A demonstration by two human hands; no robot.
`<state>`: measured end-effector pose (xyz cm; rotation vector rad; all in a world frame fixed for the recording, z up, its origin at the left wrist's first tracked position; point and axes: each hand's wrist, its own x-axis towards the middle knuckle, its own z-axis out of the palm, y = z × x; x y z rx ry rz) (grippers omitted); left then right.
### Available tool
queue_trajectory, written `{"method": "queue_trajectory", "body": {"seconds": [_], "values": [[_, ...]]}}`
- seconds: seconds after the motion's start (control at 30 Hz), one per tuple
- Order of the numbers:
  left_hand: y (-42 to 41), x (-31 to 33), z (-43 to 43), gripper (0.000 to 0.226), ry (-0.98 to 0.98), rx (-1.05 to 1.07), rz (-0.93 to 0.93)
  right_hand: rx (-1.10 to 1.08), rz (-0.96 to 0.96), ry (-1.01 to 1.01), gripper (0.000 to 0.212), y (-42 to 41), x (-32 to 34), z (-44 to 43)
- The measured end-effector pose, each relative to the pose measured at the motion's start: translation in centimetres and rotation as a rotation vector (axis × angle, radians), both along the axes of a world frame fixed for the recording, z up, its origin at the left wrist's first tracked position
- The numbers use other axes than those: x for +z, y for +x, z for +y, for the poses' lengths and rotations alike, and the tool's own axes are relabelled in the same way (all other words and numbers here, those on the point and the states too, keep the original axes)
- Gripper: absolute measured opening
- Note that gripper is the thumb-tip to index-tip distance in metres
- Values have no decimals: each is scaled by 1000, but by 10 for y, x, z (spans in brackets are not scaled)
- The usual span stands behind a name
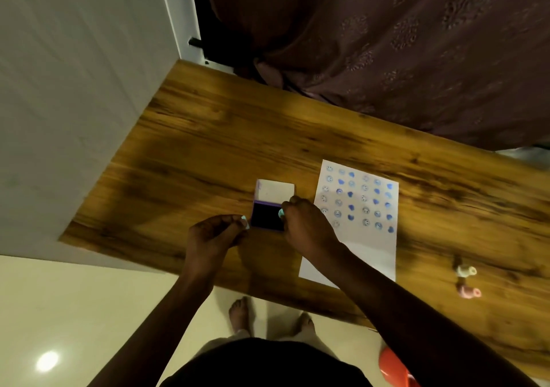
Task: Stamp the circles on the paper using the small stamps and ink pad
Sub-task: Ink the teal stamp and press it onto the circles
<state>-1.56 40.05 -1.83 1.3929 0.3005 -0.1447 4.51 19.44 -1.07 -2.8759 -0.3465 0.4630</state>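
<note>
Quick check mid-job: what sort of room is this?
Probably a home room: a wood-grain table against a white panelled wall, a patterned maroon curtain behind it, and glossy cream floor tiles.

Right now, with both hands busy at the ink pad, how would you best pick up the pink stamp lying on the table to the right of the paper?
The pink stamp appears to lie on its side, clear of the paper, with a white stamp just beyond it. Come from above with the right hand and pinch its body across the width, probably thumb on the near side. It is blurred, so which end prints is unclear.
</note>
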Motion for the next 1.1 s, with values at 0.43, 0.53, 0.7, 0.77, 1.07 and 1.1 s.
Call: {"method": "queue_trajectory", "body": {"seconds": [0.43, 0.53, 0.7, 0.77, 1.07, 1.1], "values": [[8, 13, -13, 13, 0, -44, 3, -76, 7, 35, 44, 11, 12, 1], [9, 13, -17, 15, 34, -65, 14, -119, 25, 127, 36, 14, 18, -8], [6, 12, -29, 20, -9, -110, 30, -429, 21, 547, 24, 9, 37, -48], [3, 12, -39, 20, -20, -101, 49, -583, 22, 671, 23, 2, 42, -77], [-6, 8, -73, 24, 25, -192, 82, -558, -160, 153, 22, -49, 17, -144], [-7, 8, -74, 24, 36, -199, 82, -538, -150, 139, 23, -51, 13, -142]]}}
